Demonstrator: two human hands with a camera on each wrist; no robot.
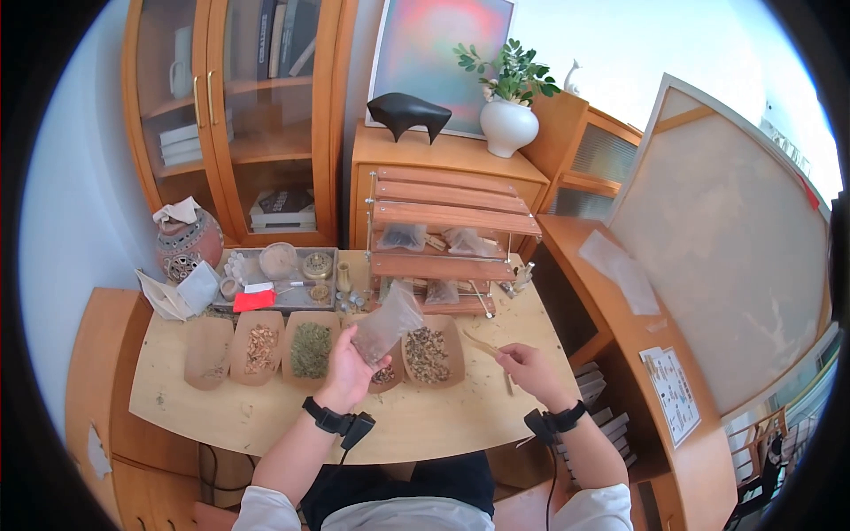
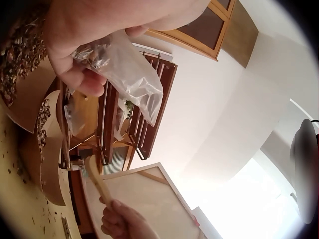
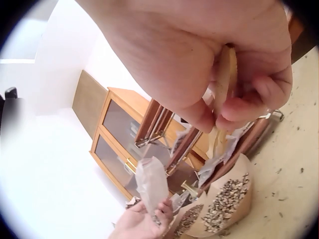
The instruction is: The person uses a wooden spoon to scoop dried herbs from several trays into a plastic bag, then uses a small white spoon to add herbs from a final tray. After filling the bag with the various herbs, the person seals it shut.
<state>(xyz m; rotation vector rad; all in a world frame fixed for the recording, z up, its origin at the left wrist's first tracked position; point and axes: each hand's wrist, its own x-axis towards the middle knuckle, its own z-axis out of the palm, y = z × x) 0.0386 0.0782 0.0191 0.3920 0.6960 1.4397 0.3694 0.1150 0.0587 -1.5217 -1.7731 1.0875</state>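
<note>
My left hand holds a translucent bag with some dark bits at its bottom, above the trays; in the left wrist view the fingers curl round the bag's lower end. My right hand pinches a thin wooden scoop between thumb and fingers, to the right of the rightmost tray. The right wrist view shows the scoop running through the grip. Below the hands, a paper tray holds brown and pale chopped pieces, and a smaller amount of dark pieces lies in the tray beside it.
Further left stand trays of green leaves, orange-brown pieces and a few scraps. Behind them are a grey tray with jars, a red packet and a wooden rack holding bags. A patterned pot is at the back left.
</note>
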